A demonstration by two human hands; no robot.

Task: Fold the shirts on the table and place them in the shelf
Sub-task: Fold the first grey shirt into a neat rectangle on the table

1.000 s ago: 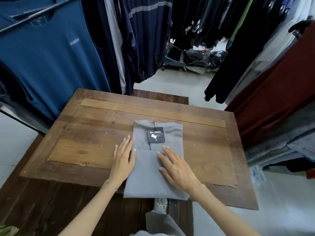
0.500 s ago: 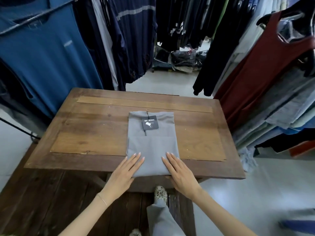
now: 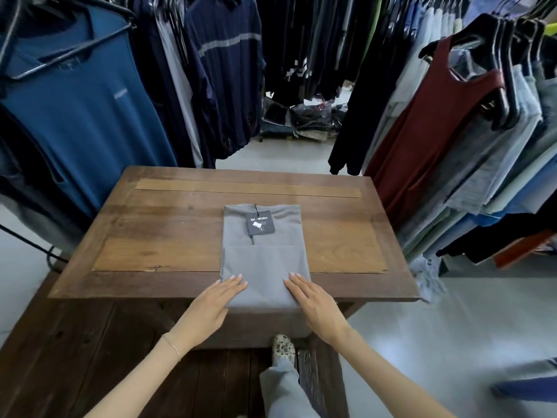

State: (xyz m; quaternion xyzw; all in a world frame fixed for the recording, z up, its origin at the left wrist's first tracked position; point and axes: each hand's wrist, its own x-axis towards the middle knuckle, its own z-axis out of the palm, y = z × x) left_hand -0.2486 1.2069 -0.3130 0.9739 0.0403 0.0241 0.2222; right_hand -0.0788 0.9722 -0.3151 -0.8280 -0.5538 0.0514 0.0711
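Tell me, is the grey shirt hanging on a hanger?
No, the grey shirt lies folded on the wooden table.

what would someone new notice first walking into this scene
A folded grey shirt lies at the middle of the near edge of a wooden table, with a dark tag on its far half. The left hand and right hand lie flat on its near corners. A blue shirt hangs at left and a dark red top at right.

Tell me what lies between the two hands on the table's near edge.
In the head view, only the near end of the folded grey shirt lies between the left hand and right hand; both rest flat on its near corners.
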